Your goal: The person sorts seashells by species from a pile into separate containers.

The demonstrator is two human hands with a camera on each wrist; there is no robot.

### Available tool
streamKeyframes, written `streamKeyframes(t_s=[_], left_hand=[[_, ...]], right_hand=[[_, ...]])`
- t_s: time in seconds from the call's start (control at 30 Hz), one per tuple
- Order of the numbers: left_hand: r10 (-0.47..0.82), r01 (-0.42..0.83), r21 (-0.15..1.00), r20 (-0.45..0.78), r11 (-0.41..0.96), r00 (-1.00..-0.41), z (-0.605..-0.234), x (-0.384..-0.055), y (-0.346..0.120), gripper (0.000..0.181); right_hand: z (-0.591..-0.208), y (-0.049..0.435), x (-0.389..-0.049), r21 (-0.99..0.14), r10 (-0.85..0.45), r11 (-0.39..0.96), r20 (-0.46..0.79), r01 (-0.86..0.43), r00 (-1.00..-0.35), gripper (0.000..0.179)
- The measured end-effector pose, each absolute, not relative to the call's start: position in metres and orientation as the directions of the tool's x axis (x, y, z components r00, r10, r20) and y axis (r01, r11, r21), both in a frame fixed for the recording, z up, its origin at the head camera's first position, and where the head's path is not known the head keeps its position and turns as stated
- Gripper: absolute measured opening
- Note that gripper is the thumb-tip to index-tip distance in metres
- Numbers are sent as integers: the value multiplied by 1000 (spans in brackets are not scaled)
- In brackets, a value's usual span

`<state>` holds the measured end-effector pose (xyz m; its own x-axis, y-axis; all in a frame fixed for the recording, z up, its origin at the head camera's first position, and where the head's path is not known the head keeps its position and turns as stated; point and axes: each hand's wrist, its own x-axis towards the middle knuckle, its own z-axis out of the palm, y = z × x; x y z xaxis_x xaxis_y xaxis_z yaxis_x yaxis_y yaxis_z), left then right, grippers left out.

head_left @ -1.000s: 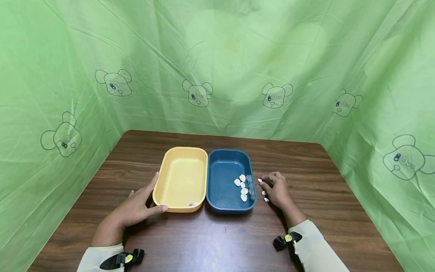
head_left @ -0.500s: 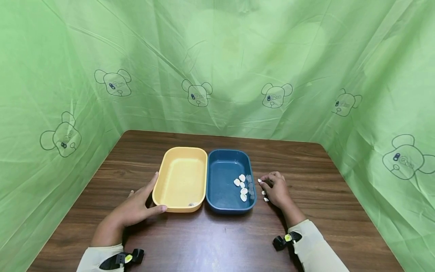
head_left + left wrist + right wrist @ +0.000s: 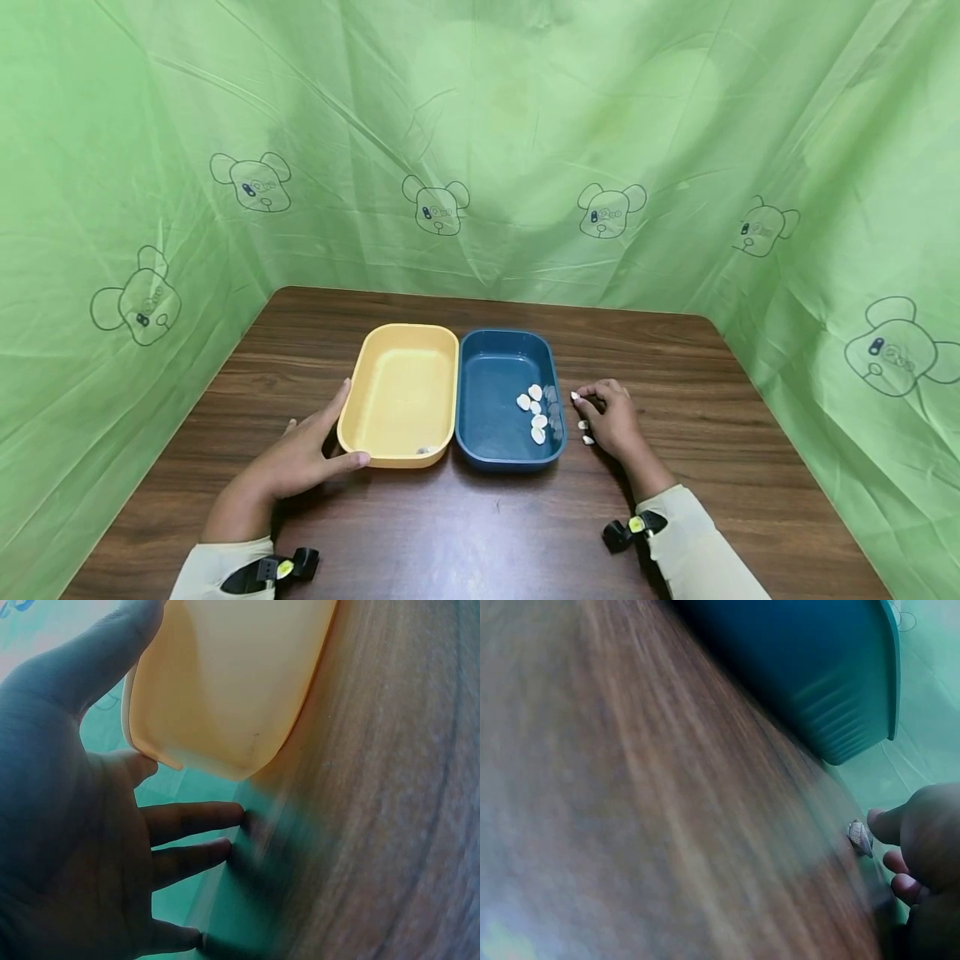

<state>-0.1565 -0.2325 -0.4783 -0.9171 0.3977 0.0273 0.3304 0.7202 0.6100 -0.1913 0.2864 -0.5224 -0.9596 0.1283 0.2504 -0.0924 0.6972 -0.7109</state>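
Note:
My left hand (image 3: 300,458) rests at the near left corner of the yellow tray (image 3: 351,400), thumb on the near rim and index finger along its left side. In the left wrist view, the other fingers (image 3: 191,817) are spread and straight. To the right of the blue tray (image 3: 480,442), my right hand (image 3: 613,421) pinches a small white seashell (image 3: 575,397) between thumb and index finger, low at the table. Two more shells (image 3: 583,425) lie beside that thumb. Several white shells (image 3: 538,422) are in the blue tray's right half.
Small greyish pieces (image 3: 425,451) lie in the yellow tray's near right corner. Both trays stand side by side, touching or nearly so, on a brown wooden table (image 3: 480,517). A green curtain (image 3: 510,125) surrounds the table at the back and sides.

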Motion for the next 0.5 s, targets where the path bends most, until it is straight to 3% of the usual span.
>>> streamKeyframes(t_s=[0.5], left_hand=[[394,318,614,12,722,-919,-477,-156,-232,119]], right_hand=[[-522,287,-191,-751,163,654,260,-93,-952,7]])
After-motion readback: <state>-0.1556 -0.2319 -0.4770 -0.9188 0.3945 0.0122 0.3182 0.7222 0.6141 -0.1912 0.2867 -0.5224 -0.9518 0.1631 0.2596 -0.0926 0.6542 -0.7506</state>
